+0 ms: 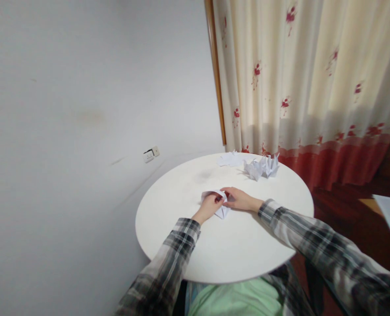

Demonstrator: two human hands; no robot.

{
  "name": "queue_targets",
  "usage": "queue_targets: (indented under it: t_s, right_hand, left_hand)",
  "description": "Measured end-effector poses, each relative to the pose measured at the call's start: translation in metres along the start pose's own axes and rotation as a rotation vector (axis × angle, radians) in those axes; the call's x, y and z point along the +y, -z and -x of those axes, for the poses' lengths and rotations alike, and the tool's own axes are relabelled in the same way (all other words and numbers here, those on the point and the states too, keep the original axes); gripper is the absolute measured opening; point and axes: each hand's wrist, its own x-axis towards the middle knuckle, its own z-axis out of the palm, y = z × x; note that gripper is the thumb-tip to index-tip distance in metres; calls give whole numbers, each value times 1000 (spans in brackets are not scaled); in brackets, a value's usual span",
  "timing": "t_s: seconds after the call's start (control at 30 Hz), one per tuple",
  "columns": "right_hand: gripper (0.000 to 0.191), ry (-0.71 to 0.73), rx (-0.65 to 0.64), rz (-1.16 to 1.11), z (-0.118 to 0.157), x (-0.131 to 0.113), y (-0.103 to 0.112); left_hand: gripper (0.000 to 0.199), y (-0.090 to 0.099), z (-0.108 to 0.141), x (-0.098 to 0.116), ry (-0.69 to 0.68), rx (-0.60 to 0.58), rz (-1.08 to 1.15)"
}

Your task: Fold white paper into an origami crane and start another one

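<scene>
A partly folded sheet of white paper (pixel 222 212) is held between my two hands over the middle of the round table. My left hand (pixel 210 206) lies across its near left side, fingers closed on the paper. From the right, my right hand (pixel 239 199) pinches the paper's right edge, thumb and fingers bent around it. The fingertips of both hands nearly meet, and they hide part of the folds. Plaid sleeves cover both forearms.
The round white table (pixel 168 210) stands near a pale wall. Folded paper cranes (pixel 261 167) sit at its back right, with flat white papers (pixel 229 159) beside them. A wall socket (pixel 148 156) is on the left. A flowered curtain (pixel 300 87) hangs behind.
</scene>
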Motion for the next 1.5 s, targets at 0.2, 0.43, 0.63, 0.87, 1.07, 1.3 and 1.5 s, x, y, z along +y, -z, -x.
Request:
queue_targets:
  t_s: [0.2, 0.43, 0.63, 0.87, 1.07, 1.3, 1.5]
  right_hand:
    - [49, -3, -4, 4, 0, 0, 0]
    - [49, -10, -10, 1, 0, -1, 1]
    - [48, 10, -12, 7, 0, -1, 1]
    - [48, 11, -10, 0, 0, 1, 0]
    - [46, 15, -5, 4, -1, 0, 0]
    - [45, 7, -1, 10, -1, 0, 0]
    - [48, 3, 12, 19, 0, 3, -2]
  left_hand:
    - [22, 0, 0, 0, 3, 6, -4]
    - [23, 0, 0, -1, -1, -5, -23]
    - [22, 1, 0, 1, 3, -5, -23]
    - [21, -1, -2, -3, 3, -15, -27]
    - [21, -2, -2, -5, -4, -7, -42]
    - [22, -2, -2, -5, -8, 1, -35]
    - [21, -1, -1, -1, -4, 1, -47]
